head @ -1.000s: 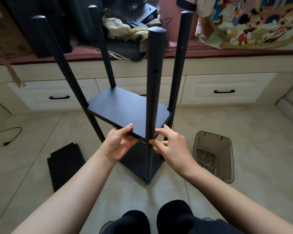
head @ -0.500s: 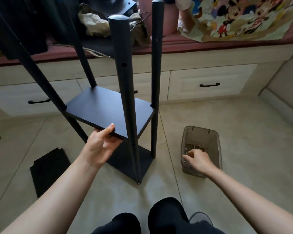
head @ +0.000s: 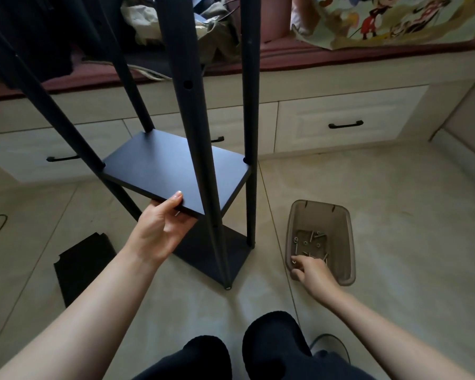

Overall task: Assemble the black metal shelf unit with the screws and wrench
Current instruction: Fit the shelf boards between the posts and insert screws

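We see a matte black shelf unit (head: 176,165) at twelve o'clock, silver screws (head: 311,241) in a translucent grey-brown bin (head: 347,242) at three, a black panel (head: 84,264) at nine, on beige tiles (head: 395,201).

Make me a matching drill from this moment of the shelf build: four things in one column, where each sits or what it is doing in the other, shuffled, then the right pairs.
Things
1. left hand
2. right hand
3. screws
4. spare black panel

Places or states
A. lying flat on the floor tiles, left of the shelf unit
B. loose in the bottom of the brown plastic bin
C. gripping the front edge of the middle shelf board
D. reaching into the near end of the bin

Pairs: 1-C, 2-D, 3-B, 4-A
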{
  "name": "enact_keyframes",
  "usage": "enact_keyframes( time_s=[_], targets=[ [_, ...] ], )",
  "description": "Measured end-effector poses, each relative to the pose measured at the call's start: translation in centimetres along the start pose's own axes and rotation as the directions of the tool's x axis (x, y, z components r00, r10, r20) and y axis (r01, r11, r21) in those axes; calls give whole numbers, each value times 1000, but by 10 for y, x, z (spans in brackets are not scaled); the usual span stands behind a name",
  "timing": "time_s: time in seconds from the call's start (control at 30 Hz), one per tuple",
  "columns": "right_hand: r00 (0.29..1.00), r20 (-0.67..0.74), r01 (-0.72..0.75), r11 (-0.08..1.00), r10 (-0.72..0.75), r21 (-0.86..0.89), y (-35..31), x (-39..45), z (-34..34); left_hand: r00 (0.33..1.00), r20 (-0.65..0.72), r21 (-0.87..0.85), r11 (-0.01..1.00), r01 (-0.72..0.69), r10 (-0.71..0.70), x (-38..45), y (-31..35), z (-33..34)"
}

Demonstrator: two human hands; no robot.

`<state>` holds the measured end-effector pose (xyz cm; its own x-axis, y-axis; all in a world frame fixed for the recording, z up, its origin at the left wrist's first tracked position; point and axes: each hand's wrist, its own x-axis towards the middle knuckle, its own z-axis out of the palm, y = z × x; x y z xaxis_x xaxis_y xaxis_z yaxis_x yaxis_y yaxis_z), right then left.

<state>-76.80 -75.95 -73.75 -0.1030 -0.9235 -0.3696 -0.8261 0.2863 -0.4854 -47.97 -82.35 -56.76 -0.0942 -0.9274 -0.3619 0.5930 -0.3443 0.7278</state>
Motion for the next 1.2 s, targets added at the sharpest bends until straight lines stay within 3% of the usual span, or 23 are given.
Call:
enact_keyframes(
  time_s=[0.27, 0.43, 0.6, 1.0, 1.2],
  targets=[
    [958, 239, 146, 988, -155, 54, -7, 3, 7, 1000, -21, 9, 1000, 10, -9, -5, 0, 3],
    [991, 131, -7, 999, 2, 37, 5, 40, -2, 999, -37, 29, 1000, 2, -1, -6, 0, 4],
    [971, 180, -150, 987, 159, -64, 21, 68, 14, 999, -40, 23, 1000, -8, 9, -4, -2, 3],
    [967, 223, -66, 969, 120, -236, 14, 88, 44, 999, -30, 41, 998, -42, 44, 2, -5, -1],
    [973, 202, -85, 985, 115, -153, 9, 87, 40, 999, -23, -3, 999, -34, 34, 1, -6, 0]
  ],
)
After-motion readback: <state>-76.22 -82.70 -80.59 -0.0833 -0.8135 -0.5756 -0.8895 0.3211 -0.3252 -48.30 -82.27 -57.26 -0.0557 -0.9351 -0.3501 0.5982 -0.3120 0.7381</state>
